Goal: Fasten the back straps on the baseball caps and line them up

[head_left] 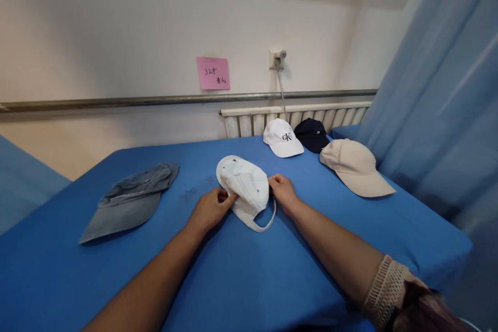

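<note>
A pale, whitish-blue baseball cap (246, 184) rests on the blue-covered table in front of me, its brim pointing away and its back strap (270, 223) toward me. My left hand (212, 210) pinches the cap's left edge between thumb and fingers. On the opposite side, my right hand (283, 192) grips the right edge, its fingertips partly hidden by the cap. To the left lies a grey-blue cap (132, 202), partly flattened, with its brim toward the near left.
On the blue sheet (241, 280) at the back right are a white cap (277, 135) with black letters, a dark navy cap (311, 135) and a beige cap (352, 161). Behind stand a radiator (257, 123) and a metal rail (155, 100). Blue curtains (439, 88) hang at right.
</note>
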`<action>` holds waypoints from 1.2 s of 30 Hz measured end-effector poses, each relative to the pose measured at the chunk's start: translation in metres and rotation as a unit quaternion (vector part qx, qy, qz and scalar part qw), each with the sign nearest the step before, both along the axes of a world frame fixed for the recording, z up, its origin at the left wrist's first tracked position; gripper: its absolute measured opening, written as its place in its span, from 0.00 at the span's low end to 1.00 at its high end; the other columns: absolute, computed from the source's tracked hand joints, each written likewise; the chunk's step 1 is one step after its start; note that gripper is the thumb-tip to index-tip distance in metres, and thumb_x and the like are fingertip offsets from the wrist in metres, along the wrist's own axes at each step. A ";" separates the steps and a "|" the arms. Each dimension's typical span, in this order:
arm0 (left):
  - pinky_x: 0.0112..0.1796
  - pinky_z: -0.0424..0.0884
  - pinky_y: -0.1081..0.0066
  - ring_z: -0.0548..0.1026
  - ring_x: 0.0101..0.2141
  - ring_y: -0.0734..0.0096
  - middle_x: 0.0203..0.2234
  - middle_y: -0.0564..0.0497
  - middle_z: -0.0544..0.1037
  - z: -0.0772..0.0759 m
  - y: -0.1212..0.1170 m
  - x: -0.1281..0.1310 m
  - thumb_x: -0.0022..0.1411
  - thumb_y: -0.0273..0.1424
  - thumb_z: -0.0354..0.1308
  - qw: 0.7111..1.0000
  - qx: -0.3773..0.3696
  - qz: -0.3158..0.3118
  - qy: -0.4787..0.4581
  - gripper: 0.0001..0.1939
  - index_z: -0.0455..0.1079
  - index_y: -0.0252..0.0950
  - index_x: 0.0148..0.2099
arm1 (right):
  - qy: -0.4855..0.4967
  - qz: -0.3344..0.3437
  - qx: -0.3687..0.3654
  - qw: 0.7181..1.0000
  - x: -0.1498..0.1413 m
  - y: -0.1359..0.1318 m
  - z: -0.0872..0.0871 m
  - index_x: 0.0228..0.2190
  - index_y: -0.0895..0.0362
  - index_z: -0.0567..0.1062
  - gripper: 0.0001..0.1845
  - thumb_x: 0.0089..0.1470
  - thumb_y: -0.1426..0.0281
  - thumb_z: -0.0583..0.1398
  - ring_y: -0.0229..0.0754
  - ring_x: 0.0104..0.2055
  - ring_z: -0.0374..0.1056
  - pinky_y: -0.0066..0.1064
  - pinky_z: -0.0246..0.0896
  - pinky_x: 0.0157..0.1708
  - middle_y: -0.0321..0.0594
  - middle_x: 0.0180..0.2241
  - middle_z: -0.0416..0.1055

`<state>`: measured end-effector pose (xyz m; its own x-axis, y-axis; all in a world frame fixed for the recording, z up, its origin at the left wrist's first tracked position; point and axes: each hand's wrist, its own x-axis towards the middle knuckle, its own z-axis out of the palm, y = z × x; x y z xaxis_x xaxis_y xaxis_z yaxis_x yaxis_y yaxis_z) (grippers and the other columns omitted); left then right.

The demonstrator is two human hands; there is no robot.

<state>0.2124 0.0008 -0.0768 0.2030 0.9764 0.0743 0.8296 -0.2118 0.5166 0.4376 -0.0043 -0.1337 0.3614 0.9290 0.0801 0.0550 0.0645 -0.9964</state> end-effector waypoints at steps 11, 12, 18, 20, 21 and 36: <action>0.31 0.66 0.67 0.77 0.33 0.58 0.33 0.44 0.80 0.023 0.014 -0.036 0.60 0.41 0.52 0.983 0.114 0.133 0.063 0.15 0.72 0.36 0.40 | -0.060 0.026 -0.017 0.998 0.005 0.003 -0.006 0.30 0.56 0.72 0.08 0.45 0.67 0.59 0.39 0.30 0.68 0.31 0.65 0.30 0.37 0.28 0.73; 0.33 0.68 0.67 0.77 0.34 0.58 0.35 0.43 0.80 0.025 0.014 -0.039 0.59 0.38 0.52 0.980 0.131 0.142 0.044 0.14 0.72 0.36 0.42 | -0.065 0.030 -0.017 0.997 0.005 0.003 -0.006 0.30 0.56 0.72 0.08 0.44 0.68 0.59 0.39 0.29 0.68 0.31 0.65 0.30 0.36 0.27 0.72; 0.44 0.71 0.65 0.77 0.40 0.60 0.41 0.44 0.79 0.037 -0.009 -0.023 0.60 0.36 0.51 0.968 0.244 0.052 -0.041 0.17 0.71 0.35 0.48 | -0.088 0.099 0.007 0.991 -0.005 -0.007 -0.001 0.30 0.56 0.74 0.07 0.46 0.70 0.58 0.37 0.26 0.66 0.29 0.63 0.30 0.34 0.25 0.72; 0.47 0.70 0.64 0.77 0.43 0.59 0.43 0.45 0.79 0.035 -0.019 -0.015 0.61 0.37 0.51 0.973 0.228 -0.021 -0.016 0.17 0.72 0.36 0.48 | -0.097 0.136 0.023 0.986 -0.012 -0.013 0.002 0.31 0.56 0.75 0.07 0.48 0.70 0.58 0.37 0.27 0.67 0.29 0.64 0.31 0.34 0.26 0.74; 0.49 0.70 0.63 0.76 0.45 0.59 0.45 0.44 0.79 0.033 -0.022 -0.012 0.62 0.37 0.50 0.977 0.208 -0.056 -0.001 0.17 0.72 0.37 0.48 | -0.106 0.160 0.038 0.981 -0.016 -0.017 0.004 0.32 0.56 0.76 0.08 0.49 0.70 0.58 0.37 0.29 0.68 0.29 0.64 0.32 0.34 0.28 0.74; 0.51 0.67 0.62 0.75 0.48 0.57 0.47 0.45 0.79 0.028 -0.037 -0.016 0.63 0.38 0.50 0.987 0.086 -0.135 -0.023 0.18 0.73 0.37 0.48 | -0.330 0.329 0.205 0.861 -0.027 -0.045 0.026 0.47 0.54 0.74 0.20 0.53 0.81 0.58 0.40 0.50 0.68 0.34 0.62 0.52 0.41 0.47 0.73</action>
<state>0.1963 -0.0363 -0.0491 0.4468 0.8594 0.2486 0.7073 -0.5095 0.4901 0.4107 -0.0495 -0.1076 -0.4822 0.7602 0.4355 0.4170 0.6363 -0.6490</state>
